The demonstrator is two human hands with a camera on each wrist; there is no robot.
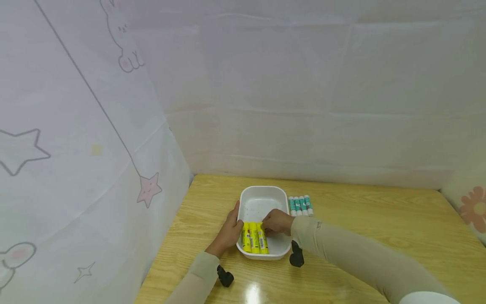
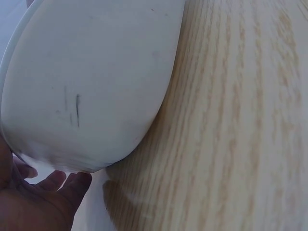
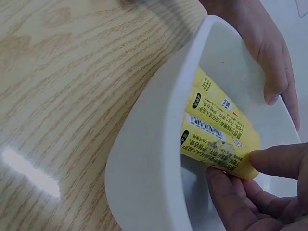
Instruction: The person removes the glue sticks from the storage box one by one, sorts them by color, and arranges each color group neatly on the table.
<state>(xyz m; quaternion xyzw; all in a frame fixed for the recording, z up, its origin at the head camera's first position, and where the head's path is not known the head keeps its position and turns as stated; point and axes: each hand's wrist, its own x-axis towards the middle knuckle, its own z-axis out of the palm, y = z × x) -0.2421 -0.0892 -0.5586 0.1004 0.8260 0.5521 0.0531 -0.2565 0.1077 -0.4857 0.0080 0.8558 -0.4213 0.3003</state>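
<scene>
A white plastic tray (image 1: 260,204) sits on the table, with three yellow glue sticks (image 1: 254,242) side by side in its near left part. The left hand (image 1: 229,230) grips the tray's left wall, thumb over the rim and fingers along the outside. In the left wrist view, its fingers touch the outside of the tray (image 2: 91,86). Reaching in from the right, the right hand (image 1: 278,221) pinches the far end of the rightmost yellow glue stick (image 3: 211,147) between thumb and fingers. That stick lies close against its neighbour.
Several teal-and-white glue sticks (image 1: 300,205) lie in a row just right of the tray on the wooden table (image 1: 372,219). A printed cloth (image 1: 303,105) hangs behind the table and on its left. Both sleeves carry black wrist mounts (image 1: 296,254).
</scene>
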